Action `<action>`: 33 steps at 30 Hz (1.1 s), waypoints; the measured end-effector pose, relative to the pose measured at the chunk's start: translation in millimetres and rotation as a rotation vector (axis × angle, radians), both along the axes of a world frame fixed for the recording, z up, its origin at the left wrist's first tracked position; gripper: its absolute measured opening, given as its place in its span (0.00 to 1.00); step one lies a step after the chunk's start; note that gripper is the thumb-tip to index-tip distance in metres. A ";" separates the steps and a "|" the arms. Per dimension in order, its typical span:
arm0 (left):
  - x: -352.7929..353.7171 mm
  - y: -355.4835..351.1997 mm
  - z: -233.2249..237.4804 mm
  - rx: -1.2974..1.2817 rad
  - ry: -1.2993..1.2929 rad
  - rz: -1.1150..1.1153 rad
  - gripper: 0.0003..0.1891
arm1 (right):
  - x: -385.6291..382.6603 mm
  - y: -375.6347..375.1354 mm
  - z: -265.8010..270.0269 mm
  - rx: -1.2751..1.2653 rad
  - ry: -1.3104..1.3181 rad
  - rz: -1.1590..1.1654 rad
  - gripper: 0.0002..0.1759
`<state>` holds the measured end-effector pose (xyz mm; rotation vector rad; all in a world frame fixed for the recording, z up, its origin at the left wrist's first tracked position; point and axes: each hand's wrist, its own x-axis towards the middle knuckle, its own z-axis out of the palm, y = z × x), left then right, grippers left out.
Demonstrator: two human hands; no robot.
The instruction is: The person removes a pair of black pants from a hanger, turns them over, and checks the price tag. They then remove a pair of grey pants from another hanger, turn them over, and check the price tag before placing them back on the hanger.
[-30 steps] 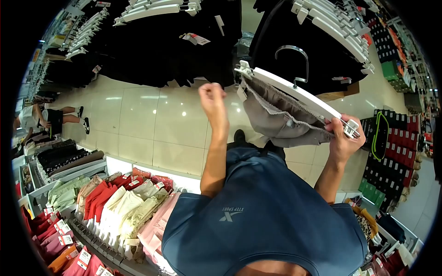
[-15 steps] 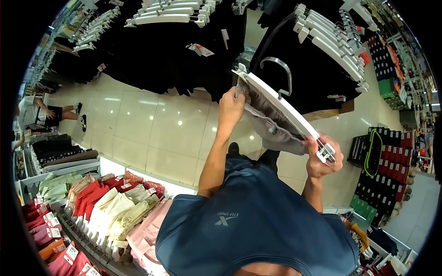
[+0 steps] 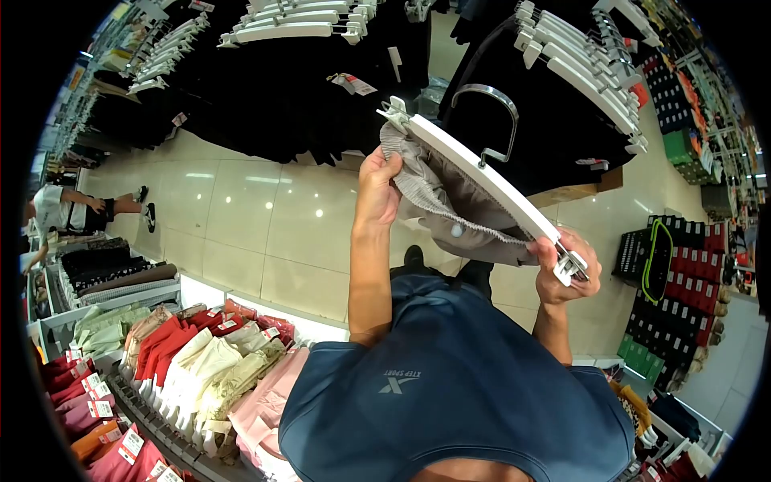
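**Both Hands Locked On: Grey Garment Up On Its Hanger**

Dead centre, up at chest height, sits the white plastic clip hanger (image 3: 475, 173), tilted, with its high end at 11 o'clock and its low end at 4 o'clock. Its silver metal hook (image 3: 503, 104) pokes up towards 12. Slung under the bar is the grey fabric garment (image 3: 438, 207), bunched, with the ribbed waistband running along the hanger.

The left hand (image 3: 376, 193) is in at the 9 o'clock side of the cloth. Its fingers (image 3: 389, 165) are curled tight on the waistband, just below the hanger's upper clip, and the garment spills away from them towards 4 o'clock.

At the low end, the right hand (image 3: 564, 271) has its fingers (image 3: 549, 252) clamped round the hanger's end clip. The garment's far corner touches them from the 10 o'clock side.

Around the action:
- Racks of black clothes on white hangers (image 3: 305, 88) run across 12 o'clock.
- A glossy cream tiled floor (image 3: 257, 217) lies beneath.
- Folded pink, red and cream garments (image 3: 201, 361) are stacked on a shelf at 8 o'clock.
- Red and green boxed goods (image 3: 691, 273) are shelved at 3 o'clock.
- Another person (image 3: 60, 209) stands well apart at 9 o'clock.
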<state>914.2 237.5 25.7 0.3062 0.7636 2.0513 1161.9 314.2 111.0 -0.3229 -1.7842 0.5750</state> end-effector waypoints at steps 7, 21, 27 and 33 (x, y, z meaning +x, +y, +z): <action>-6.7 -4.5 -6.5 0.113 -0.101 -0.073 0.19 | 3.6 -4.1 -2.3 -0.152 0.010 0.050 0.14; -12.7 -4.5 -11.8 0.137 -0.091 -0.127 0.20 | 1.0 -5.7 1.3 -0.149 0.038 0.022 0.13; -5.8 -2.9 -5.3 0.162 -0.106 -0.117 0.19 | 2.0 -4.1 0.9 -0.077 0.014 0.011 0.14; 4.0 -0.2 -6.4 -0.288 0.467 0.058 0.20 | 2.5 -1.8 11.6 -0.197 -0.029 -0.042 0.15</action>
